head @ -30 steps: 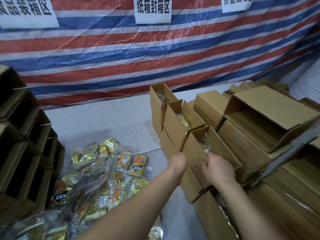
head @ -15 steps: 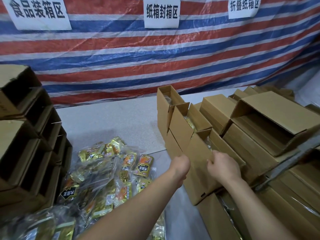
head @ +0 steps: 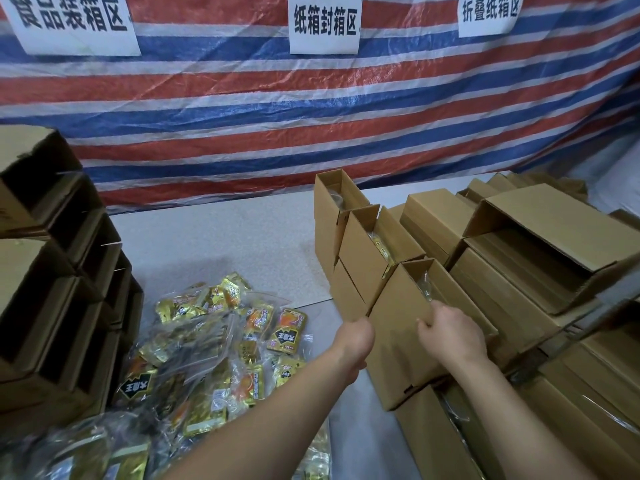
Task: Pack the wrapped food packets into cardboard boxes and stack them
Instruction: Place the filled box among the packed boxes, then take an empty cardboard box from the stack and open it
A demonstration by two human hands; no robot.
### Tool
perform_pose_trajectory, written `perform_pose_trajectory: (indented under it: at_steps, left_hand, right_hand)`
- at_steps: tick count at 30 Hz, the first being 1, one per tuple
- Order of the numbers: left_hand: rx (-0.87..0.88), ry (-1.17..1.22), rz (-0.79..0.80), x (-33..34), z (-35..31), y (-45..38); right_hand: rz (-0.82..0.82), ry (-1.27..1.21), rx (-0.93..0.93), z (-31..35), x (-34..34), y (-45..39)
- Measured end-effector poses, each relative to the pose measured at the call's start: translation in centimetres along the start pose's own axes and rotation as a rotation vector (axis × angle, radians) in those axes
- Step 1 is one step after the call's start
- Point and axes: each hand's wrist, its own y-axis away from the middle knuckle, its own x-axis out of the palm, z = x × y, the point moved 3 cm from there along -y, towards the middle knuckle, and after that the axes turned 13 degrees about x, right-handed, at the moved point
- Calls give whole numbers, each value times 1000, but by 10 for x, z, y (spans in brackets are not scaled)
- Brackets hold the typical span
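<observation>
1. Two forearms enter from the bottom edge, both bare; no sleeve reaches into view on either.
2. The left hand [head: 355, 336] is bare, seen from the back, with no glove, ring or band.
3. The right hand [head: 452, 336] is bare too, its wrist without watch or strap.
4. Neither arm carries any marking.

Hands: left hand [head: 356, 336] and right hand [head: 450, 336] grip the nearest open box [head: 398, 327], tilted, on the box stack.
Behind it: two more open boxes [head: 367, 251] in a row.
Table left: heap of gold packets [head: 214, 344].
Far left: empty boxes [head: 52, 271] stacked.
Backdrop: striped tarp [head: 311, 116], three paper signs [head: 323, 24].
</observation>
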Motion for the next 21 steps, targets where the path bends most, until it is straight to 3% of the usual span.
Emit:
perform_pose_trajectory:
  at_steps: [13, 17, 21]
  left_hand:
    - [69, 31, -33, -40, -6, -1]
    - [91, 50, -84, -72, -21, 13]
    - [203, 42, -150, -114, -37, 31]
  right_hand:
    - [-100, -53, -56, 27, -28, 5]
    - [-179, -150, -180, 69, -37, 21]
    - [-76, -243, -269, 131, -33, 48]
